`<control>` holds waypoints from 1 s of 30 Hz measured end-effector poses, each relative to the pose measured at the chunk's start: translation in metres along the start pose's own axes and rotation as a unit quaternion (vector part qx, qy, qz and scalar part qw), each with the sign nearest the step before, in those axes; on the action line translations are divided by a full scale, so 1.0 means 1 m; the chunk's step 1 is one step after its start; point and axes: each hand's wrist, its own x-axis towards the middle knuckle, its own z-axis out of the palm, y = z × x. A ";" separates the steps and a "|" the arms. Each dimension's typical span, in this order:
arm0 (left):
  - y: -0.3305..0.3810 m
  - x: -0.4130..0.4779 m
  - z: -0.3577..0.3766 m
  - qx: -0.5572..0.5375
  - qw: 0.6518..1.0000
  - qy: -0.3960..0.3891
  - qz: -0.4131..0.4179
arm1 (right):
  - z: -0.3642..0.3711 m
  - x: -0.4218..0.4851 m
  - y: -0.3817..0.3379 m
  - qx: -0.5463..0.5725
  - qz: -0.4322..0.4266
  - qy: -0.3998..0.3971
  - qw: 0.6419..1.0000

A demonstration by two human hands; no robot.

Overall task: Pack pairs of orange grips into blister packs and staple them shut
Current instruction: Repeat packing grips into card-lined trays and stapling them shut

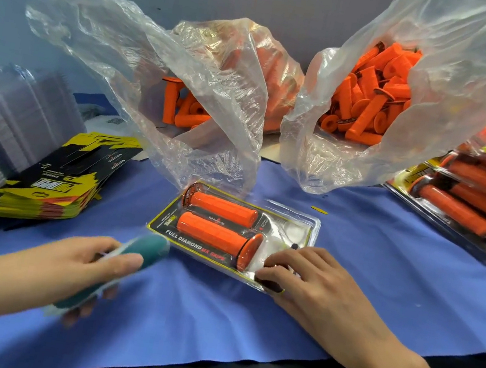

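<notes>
Head view: blister pack (287, 227) lies flat mid blue cloth (385, 279), two orange grips (221, 209) side by side inside, over printed card.

Right hand (309, 278) rests on pack's right end, fingers lightly bent, fingertips pressing down on plastic.

Left hand (75, 268) just left of pack, fingers curled round teal stapler (142, 250), motion-blurred, tip near pack's left corner.

Behind: two clear bags (213, 122) of loose grips.

Left: card stack (50, 185), empty blister stack (5, 127).

Right: filled packs (475, 195) piled.
</notes>
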 end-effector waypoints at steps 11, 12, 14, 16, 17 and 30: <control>-0.012 0.040 0.026 0.116 0.896 0.417 0.099 | 0.002 0.002 -0.007 -0.013 0.001 0.037 0.999; 0.002 0.038 0.038 -0.017 0.942 0.330 0.065 | 0.001 0.004 -0.010 -0.017 -0.007 0.041 0.999; 0.020 0.036 0.061 -0.232 0.962 0.143 -0.032 | 0.000 0.010 -0.018 -0.018 -0.022 0.047 0.999; 0.028 0.038 0.077 -0.316 0.946 0.057 -0.044 | 0.002 0.014 -0.027 -0.013 -0.047 0.045 0.998; 0.030 0.039 0.082 -0.326 0.944 0.038 -0.027 | 0.003 0.015 -0.030 -0.017 -0.056 0.042 0.997; 0.026 0.084 0.029 -0.081 0.993 -0.010 0.083 | -0.027 0.043 -0.014 0.150 0.201 0.106 0.962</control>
